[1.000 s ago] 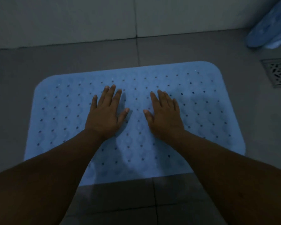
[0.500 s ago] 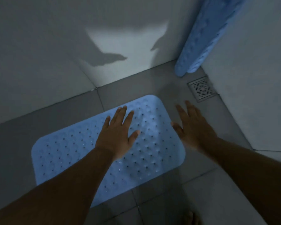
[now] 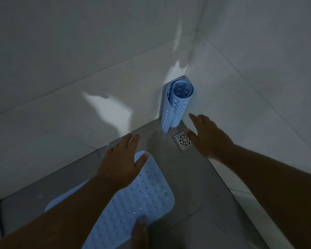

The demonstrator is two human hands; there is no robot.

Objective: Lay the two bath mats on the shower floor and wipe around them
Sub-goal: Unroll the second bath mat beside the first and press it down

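Head view: one pale blue perforated rubber bath mat [image 3: 133, 200] lies flat on the grey floor; the second, rolled [image 3: 175, 103], stands in the far corner. Left hand [image 3: 120, 162] and right hand [image 3: 207, 135] reach, fingers spread, holding nothing. Grabbed carelessly, the roll could topple onto the drain grate [image 3: 183, 141].

My left hand [image 3: 119, 163] hovers open above a flat blue bath mat [image 3: 133, 200] on the grey shower floor [image 3: 190, 186]. My right hand [image 3: 207, 135], fingers spread, is over the floor drain [image 3: 182, 141], near a rolled blue mat [image 3: 175, 103] standing upright in the corner.
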